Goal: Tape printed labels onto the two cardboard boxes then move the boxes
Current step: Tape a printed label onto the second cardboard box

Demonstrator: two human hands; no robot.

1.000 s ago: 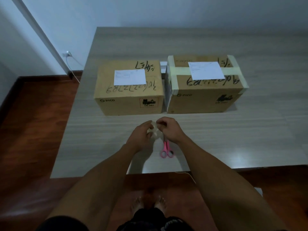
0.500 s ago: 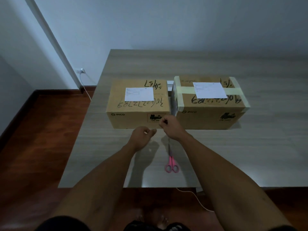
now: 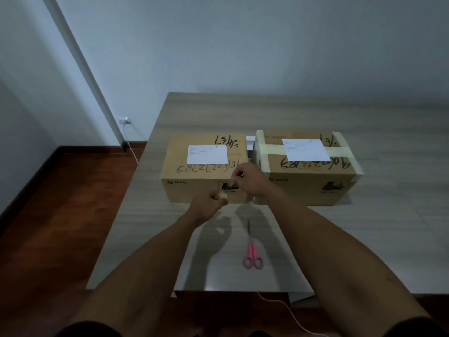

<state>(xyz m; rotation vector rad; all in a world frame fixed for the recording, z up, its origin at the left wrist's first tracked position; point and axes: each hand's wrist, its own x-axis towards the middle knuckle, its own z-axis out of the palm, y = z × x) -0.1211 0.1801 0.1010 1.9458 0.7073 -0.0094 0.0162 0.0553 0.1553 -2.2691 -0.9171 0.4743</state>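
- Over the middle of the desk [image 3: 364,239], in front of the left box [image 3: 194,190], both hands are held raised and close together, a little apart from each other.
- A small pale roll, apparently tape [image 3: 223,195], is clenched in the left hand [image 3: 206,203]; only a sliver of it is seen between the curled fingers.
- The right hand [image 3: 247,178] is pinched shut just above and beyond the left, at the near top edge of the left box; what is pinched cannot be made out clearly, though a thin pale strip may be there.
- The left box is set on the desk near its left edge; a white printed label [image 3: 207,154] is laid on its top, with no tape seen over it, and black handwriting is seen beside it.
- The right box [image 3: 308,190] is set just beside the left one, a narrow gap between them; pale tape bands [image 3: 264,156] are crossed over its top and its own label [image 3: 306,150] is laid over them.
- Pink-handled scissors [image 3: 252,254] are laid closed on the desk nearer the front edge, blades pointed toward the boxes, well apart from both hands.
- A white cable [image 3: 291,312] is seen trailing below the front edge of the desk.
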